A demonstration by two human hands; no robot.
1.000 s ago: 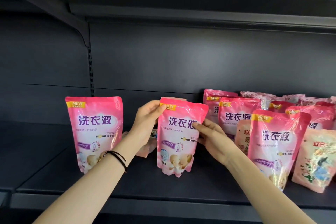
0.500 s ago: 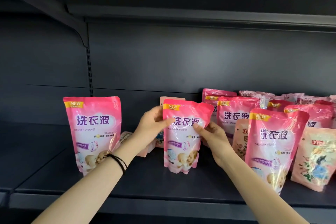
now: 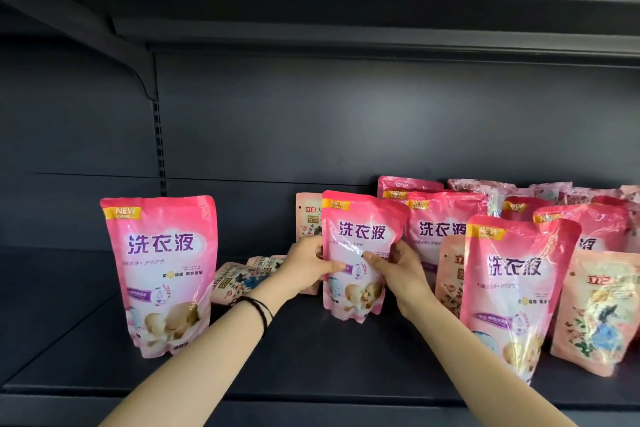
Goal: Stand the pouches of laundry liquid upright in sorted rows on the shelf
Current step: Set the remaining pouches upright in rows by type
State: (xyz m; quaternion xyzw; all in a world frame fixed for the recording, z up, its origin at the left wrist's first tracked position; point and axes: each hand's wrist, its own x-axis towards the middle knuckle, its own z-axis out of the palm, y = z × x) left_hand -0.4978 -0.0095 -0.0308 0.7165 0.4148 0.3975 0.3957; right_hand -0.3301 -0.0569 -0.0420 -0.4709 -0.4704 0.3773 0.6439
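Nothing but dark, matte grey metal shelving on every side. Below, a flat grey shelf board with a raised front lip. Behind, a plain grey sheet-metal back panel, crossed low down by a thin horizontal seam and touched by a soft pale sheen near the middle. Left of centre, a slotted vertical upright, topped by a slanted bracket under the upper shelf's ribbed underside. Dimmer over in the left bay.

A dark bracket is slanting across the upper left, meeting a slotted upright running down the grey back panel.
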